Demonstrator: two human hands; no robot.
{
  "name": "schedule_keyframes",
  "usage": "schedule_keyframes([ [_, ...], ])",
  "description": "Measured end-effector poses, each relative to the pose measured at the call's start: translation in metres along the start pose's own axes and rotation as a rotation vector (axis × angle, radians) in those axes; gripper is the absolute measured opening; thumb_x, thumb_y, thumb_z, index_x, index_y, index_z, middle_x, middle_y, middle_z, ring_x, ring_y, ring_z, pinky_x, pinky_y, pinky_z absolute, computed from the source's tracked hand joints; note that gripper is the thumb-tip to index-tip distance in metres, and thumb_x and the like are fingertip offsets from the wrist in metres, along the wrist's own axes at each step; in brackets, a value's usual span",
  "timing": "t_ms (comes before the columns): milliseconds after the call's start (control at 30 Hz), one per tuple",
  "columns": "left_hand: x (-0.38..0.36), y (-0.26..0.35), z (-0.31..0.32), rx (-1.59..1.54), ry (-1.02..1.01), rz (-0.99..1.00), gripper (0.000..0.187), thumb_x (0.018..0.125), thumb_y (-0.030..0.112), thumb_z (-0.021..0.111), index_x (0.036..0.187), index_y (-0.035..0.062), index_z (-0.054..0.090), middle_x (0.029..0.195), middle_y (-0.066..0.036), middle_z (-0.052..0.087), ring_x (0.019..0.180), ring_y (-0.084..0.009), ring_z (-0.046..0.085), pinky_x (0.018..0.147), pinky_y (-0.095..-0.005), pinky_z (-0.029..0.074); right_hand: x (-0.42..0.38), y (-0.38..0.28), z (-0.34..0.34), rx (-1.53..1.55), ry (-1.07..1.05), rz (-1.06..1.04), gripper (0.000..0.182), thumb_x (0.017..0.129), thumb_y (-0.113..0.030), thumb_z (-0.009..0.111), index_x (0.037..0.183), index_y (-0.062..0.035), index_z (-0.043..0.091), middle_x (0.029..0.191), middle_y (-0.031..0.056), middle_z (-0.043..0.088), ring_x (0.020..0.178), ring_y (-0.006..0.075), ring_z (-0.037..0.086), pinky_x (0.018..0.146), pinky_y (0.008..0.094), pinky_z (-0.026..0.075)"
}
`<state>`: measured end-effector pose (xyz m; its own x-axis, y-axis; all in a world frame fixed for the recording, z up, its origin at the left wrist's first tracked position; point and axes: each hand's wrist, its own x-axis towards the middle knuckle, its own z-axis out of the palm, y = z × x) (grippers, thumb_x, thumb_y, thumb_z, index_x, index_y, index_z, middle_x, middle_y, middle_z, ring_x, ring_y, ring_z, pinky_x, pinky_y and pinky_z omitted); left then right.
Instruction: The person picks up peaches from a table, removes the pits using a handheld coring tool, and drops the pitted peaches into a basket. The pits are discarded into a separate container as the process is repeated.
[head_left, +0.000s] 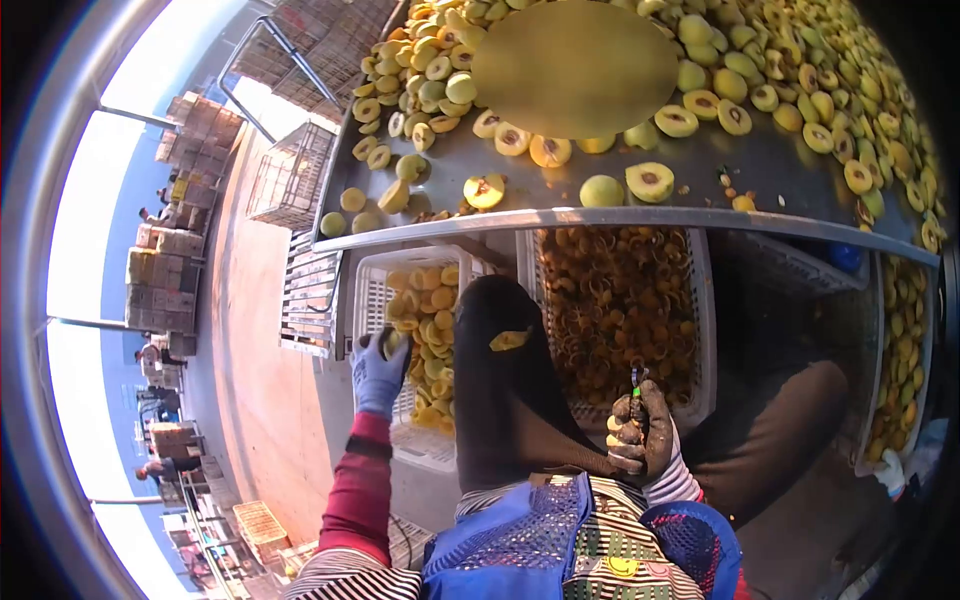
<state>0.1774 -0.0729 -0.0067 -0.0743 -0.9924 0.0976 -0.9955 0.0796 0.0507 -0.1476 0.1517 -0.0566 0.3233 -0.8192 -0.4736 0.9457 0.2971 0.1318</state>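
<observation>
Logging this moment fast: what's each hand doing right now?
Left hand: closed on a fruit piece over the white crate.
Right hand: closed on a small tool; fruit possibly too.

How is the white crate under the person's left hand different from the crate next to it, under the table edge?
The left crate holds pale yellow fruit halves; the right crate holds darker orange-brown scraps, seemingly pits and trimmings. The left hand, in a blue glove, hovers over the left crate; the right hand grips a small tool near the right crate. Both are white slatted plastic.
</observation>
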Motion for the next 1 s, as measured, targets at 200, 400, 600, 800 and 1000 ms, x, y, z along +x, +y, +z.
schedule_keyframes([
  [200, 0.007, -0.052, 0.044, -0.203, -0.233, -0.315, 0.044, 0.08, 0.048, 0.063, 0.094, 0.0064, 0.07, 0.086, -0.015, 0.067, 0.082, -0.0301, 0.065, 0.072, -0.0394, 0.048, 0.004, 0.0, 0.003, -0.115, 0.211, -0.056, 0.047, 0.093, -0.053, 0.044, 0.08, -0.0105, 0.057, 0.052, -0.0021, 0.038, 0.035, 0.0083, 0.03, 0.032, 0.0225, 0.023],
  [400, -0.046, -0.162, 0.18, -0.56, -0.309, -0.924, 0.041, 0.079, 0.045, 0.062, 0.083, 0.0054, 0.072, 0.064, -0.01, 0.066, 0.059, -0.0214, 0.065, 0.058, -0.0348, 0.05, 0.006, -0.016, -0.061, 0.152, -0.115, 0.086, 0.048, 0.095, -0.053, 0.041, 0.098, -0.0109, 0.065, 0.061, -0.0031, 0.041, 0.044, 0.007, 0.033, 0.038, 0.0219, 0.025],
  [600, -0.141, -0.205, 0.252, -0.653, -0.416, -1.358, 0.036, 0.079, 0.039, 0.062, 0.088, 0.0054, 0.069, 0.065, -0.011, 0.065, 0.055, -0.024, 0.065, 0.05, -0.0377, 0.051, 0.017, -0.018, -0.049, -0.006, 0.268, -0.052, 0.037, 0.094, -0.05, 0.044, 0.092, -0.0165, 0.06, 0.058, -0.0074, 0.04, 0.041, 0.004, 0.028, 0.039, 0.0205, 0.024],
  [800, -0.129, -0.168, 0.288, -0.432, -0.668, -1.052, 0.043, 0.079, 0.042, 0.061, 0.105, 0.008, 0.068, 0.105, -0.017, 0.067, 0.102, -0.0307, 0.063, 0.085, -0.0418, 0.05, 0.045, -0.005, -0.045, -0.319, 0.509, -0.106, 0.036, 0.091, -0.053, 0.048, 0.082, -0.0216, 0.061, 0.049, -0.0074, 0.041, 0.031, 0.0073, 0.027, 0.03, 0.0213, 0.022],
  [1000, -0.081, -0.145, 0.292, -0.396, -0.739, -0.802, 0.058, 0.076, 0.048, 0.064, 0.121, 0.0108, 0.058, 0.121, -0.015, 0.06, 0.113, -0.0317, 0.057, 0.093, -0.0415, 0.046, 0.05, 0.004, -0.042, -0.293, 0.5, -0.033, 0.039, 0.091, -0.054, 0.047, 0.084, -0.0196, 0.063, 0.051, -0.0058, 0.046, 0.033, 0.0084, 0.032, 0.031, 0.0223, 0.024],
])
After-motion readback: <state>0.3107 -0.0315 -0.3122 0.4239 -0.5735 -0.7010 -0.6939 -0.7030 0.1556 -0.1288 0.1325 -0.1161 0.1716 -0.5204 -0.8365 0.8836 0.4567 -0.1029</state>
